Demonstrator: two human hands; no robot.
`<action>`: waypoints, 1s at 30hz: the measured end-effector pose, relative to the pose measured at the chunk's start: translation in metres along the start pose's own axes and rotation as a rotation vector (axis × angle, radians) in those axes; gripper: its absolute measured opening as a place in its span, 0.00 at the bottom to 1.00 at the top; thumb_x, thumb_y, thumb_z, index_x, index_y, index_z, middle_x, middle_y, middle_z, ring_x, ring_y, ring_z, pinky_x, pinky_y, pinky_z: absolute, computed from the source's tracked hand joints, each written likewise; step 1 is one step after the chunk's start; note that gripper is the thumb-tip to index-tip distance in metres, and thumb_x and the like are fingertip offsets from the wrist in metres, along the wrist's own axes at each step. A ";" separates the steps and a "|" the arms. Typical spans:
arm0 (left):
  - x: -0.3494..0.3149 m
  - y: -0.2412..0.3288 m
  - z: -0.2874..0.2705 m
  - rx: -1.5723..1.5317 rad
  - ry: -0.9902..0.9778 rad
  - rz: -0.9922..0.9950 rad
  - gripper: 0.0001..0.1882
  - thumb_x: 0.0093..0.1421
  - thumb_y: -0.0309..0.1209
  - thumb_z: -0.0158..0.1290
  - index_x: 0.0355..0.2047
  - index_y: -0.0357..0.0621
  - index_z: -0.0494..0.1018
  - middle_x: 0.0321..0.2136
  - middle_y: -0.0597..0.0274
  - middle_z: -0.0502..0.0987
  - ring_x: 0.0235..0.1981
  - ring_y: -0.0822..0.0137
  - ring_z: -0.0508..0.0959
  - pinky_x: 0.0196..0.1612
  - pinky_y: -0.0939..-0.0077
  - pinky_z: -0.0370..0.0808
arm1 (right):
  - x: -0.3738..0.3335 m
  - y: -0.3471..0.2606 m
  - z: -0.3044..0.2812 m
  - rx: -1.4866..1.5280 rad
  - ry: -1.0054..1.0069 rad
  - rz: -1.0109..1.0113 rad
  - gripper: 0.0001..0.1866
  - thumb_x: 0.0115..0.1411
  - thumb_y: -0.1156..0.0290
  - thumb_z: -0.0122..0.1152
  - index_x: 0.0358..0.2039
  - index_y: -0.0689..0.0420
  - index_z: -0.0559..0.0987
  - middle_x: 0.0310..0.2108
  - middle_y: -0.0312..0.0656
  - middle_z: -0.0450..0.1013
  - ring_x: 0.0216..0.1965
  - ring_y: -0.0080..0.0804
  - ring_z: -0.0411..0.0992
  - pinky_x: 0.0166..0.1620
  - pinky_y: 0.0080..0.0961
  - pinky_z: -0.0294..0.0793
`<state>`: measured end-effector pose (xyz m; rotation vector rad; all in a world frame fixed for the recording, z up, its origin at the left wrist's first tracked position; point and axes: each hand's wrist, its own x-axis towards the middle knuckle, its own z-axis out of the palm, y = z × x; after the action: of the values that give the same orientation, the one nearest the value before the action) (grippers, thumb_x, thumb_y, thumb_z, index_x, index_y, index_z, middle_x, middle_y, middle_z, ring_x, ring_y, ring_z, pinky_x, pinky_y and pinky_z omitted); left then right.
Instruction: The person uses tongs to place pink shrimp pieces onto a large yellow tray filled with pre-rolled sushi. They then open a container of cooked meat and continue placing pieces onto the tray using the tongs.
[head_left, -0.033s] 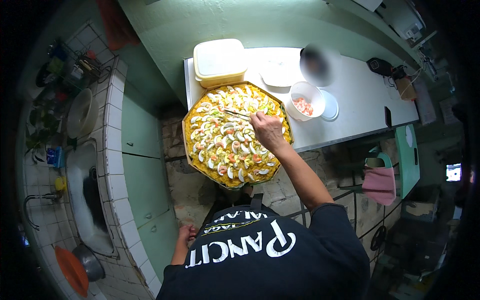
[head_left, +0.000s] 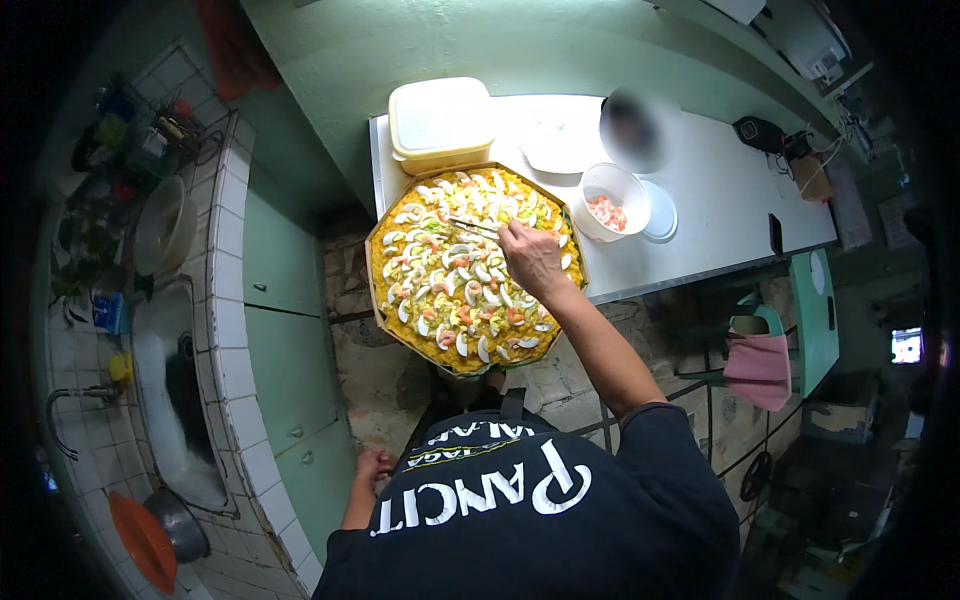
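Observation:
My right hand (head_left: 532,258) reaches over a large octagonal box (head_left: 373,268) and is closed on slim metal tongs (head_left: 476,229). The tongs' tips are close to the topping at the upper middle of the food; whether they grip a piece is too small to tell. Filling the box is yellow-orange noodle food (head_left: 452,285) topped with white egg slices, pinkish shrimp and green bits. The box overhangs the table's near edge. Low beside my body, my left hand (head_left: 374,465) hangs with curled fingers and nothing visible in it.
On the white table (head_left: 700,225) stand a lidded yellowish tub (head_left: 440,125), a round container of shrimp (head_left: 608,205) and its pale lid (head_left: 659,212). A phone (head_left: 776,234) lies near the right edge. A tiled counter with a sink (head_left: 165,385) runs along the left. A pink cloth (head_left: 758,370) hangs at right.

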<state>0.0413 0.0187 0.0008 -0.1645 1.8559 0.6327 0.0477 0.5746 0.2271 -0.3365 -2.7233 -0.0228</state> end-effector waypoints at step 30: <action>0.045 -0.022 -0.026 0.582 0.059 0.411 0.16 0.60 0.38 0.43 0.44 0.48 0.74 0.31 0.59 0.78 0.31 0.65 0.77 0.34 0.69 0.72 | -0.074 0.219 -0.076 -0.129 -0.306 0.939 0.14 0.58 0.63 0.52 0.35 0.59 0.80 0.41 0.48 0.75 0.44 0.48 0.74 0.46 0.42 0.73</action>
<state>0.0114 -0.0039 -0.0416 0.5970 2.0703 0.3355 0.1949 0.7657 0.2614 -1.7213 -2.5609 0.1207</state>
